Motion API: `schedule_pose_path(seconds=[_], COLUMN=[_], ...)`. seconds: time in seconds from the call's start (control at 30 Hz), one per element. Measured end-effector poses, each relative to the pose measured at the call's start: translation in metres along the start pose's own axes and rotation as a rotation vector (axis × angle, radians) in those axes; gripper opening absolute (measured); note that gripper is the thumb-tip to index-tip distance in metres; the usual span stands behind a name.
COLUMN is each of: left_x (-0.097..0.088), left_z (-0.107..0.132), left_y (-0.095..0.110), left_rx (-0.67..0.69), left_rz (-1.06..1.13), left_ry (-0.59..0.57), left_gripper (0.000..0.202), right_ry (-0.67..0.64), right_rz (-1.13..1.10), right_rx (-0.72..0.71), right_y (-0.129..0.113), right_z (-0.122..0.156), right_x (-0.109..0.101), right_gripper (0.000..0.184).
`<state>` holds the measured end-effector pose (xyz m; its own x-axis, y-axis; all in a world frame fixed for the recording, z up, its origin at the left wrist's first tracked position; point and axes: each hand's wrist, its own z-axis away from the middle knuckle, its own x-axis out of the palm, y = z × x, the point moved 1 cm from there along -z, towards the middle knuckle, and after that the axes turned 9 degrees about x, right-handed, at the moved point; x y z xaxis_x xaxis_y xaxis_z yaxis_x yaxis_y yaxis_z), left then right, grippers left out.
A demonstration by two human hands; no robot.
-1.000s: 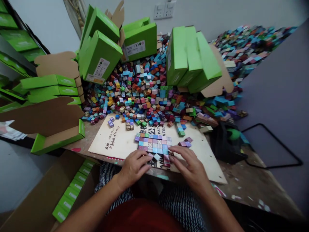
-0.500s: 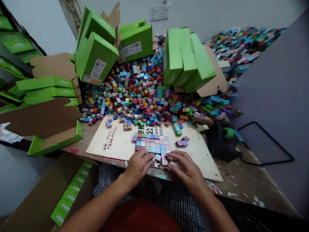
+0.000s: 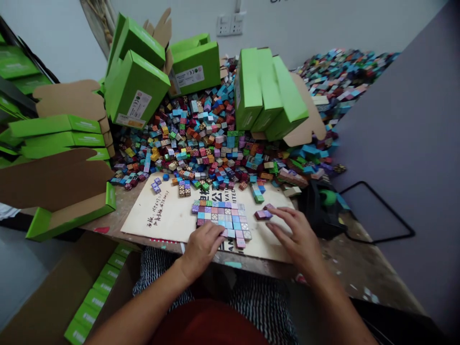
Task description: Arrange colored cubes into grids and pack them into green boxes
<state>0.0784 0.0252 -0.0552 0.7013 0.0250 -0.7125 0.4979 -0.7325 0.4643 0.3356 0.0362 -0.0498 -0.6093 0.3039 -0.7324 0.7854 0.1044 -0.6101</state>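
Note:
A flat patch of small patterned cubes (image 3: 219,215), set side by side in rows, lies on the cream board. My left hand (image 3: 203,244) rests at its lower left edge, fingers bent and pressed together against the cubes. Whatever the fingertips hold is hidden. To the right of the patch, my right hand (image 3: 300,239) reaches over the board with thumb and fingers apart. Its fingertips are close to a small group of purple and maroon cubes (image 3: 263,214), with nothing held between them.
A large heap of coloured cubes (image 3: 204,143) spreads behind the board (image 3: 143,215). Green boxes (image 3: 247,91) stand on the heap, and an open green box (image 3: 79,206) lies at left. A black holder (image 3: 323,218) with a wire frame sits at right.
My right hand has moved right, from the lower edge of the patch to the purple cubes. My left hand stays at the patch's edge. The view has shifted slightly.

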Motion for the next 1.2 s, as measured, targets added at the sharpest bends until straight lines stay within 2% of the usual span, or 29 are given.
schedule_pose_path(seconds=[0.1,0.17,0.23,0.3,0.37,0.43,0.53,0.63,0.7,0.77,0.83,0.93,1.0,1.07,1.13,1.2], left_x=[-0.003,-0.006,-0.010,-0.015,-0.020,-0.027,-0.037,-0.044,-0.045,-0.042,-0.037,-0.029,-0.024,-0.022,-0.022,-0.025], left_z=[0.005,0.011,0.018,0.023,0.026,0.027,0.027,0.031,0.033,0.034,0.033,0.027,0.023,0.020,0.020,0.022], left_y=[0.003,0.006,0.008,0.009,0.008,0.006,0.003,-0.001,-0.004,-0.007,-0.010,-0.013,-0.014,-0.013,-0.012,-0.011], left_rx=[0.008,0.039,0.063,0.044,-0.017,-0.079,-0.138,-0.172,-0.172,-0.140,-0.093,-0.050,-0.042,-0.033,-0.038,-0.067], left_rz=[0.029,0.033,0.037,0.071,0.133,0.185,0.200,0.162,0.136,0.102,0.058,0.016,0.007,0.012,0.039,0.080], left_ry=[0.021,0.042,0.073,0.107,0.128,0.143,0.186,0.237,0.216,0.161,0.107,0.080,0.080,0.085,0.096,0.111], left_gripper=[0.020,0.021,0.021,0.020,0.021,0.021,0.019,0.017,0.017,0.017,0.017,0.018,0.019,0.019,0.019,0.019], right_ry=[-0.017,-0.044,-0.058,-0.054,-0.035,-0.054,-0.194,-0.246,-0.222,-0.193,-0.153,-0.090,-0.165,-0.293,-0.360,-0.347], right_rz=[0.232,0.306,0.273,0.142,-0.025,-0.175,-0.300,-0.199,-0.046,0.035,0.023,0.033,0.025,-0.019,-0.042,-0.037], right_rx=[-0.085,-0.126,-0.141,-0.103,-0.029,0.000,-0.147,-0.327,-0.366,-0.363,-0.317,-0.118,-0.024,-0.010,-0.015,0.003], right_y=[0.012,0.015,0.014,0.008,-0.007,-0.032,-0.081,-0.116,-0.121,-0.113,-0.092,-0.047,-0.020,-0.001,0.009,0.011], right_z=[-0.018,-0.024,-0.024,-0.021,-0.016,-0.008,0.006,0.016,0.019,0.018,0.014,0.006,0.004,0.007,0.010,0.012], right_x=[0.008,0.015,0.017,0.014,0.009,0.006,0.019,0.047,0.062,0.065,0.057,0.031,0.017,0.008,0.004,0.003], right_gripper=[0.031,0.028,0.027,0.027,0.026,0.024,0.018,0.016,0.018,0.021,0.026,0.029,0.032,0.034,0.034,0.034])
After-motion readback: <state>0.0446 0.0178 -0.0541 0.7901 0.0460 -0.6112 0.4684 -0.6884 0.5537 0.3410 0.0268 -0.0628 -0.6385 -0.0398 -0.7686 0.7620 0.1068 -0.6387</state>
